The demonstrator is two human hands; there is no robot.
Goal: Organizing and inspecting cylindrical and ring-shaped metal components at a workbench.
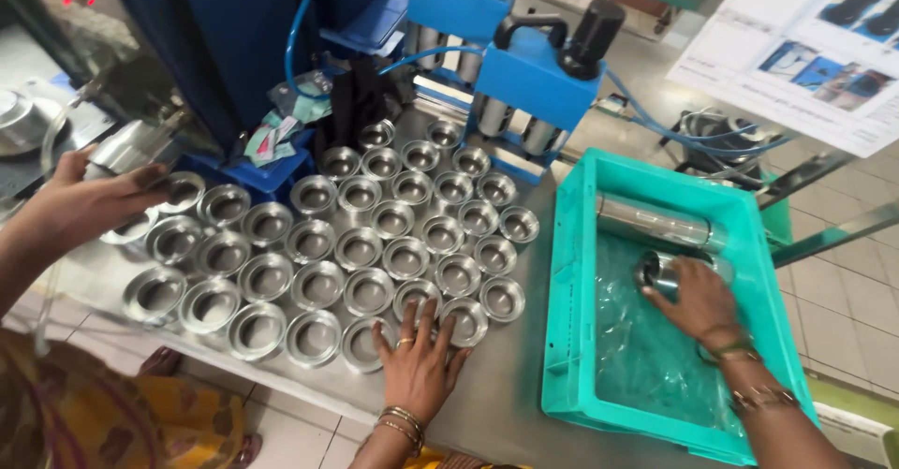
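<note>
Now R hand (700,302) grips cylinder (655,271), L hand (419,361) apart.

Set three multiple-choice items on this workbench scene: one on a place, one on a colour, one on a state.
1. Where do the two long steel tubes lie?
A. in the crate
B. on the blue machine
C. on the floor

2. What colour is the crate?
A. red
B. teal
C. black

3. How is the left hand placed?
A. clenched in a fist
B. flat, fingers spread on the metal cups
C. raised in the air

Key: 1 A, both tubes lie inside the crate walls; 2 B, its rim and walls are teal; 3 B, the open hand rests on the front row of cups.
</note>
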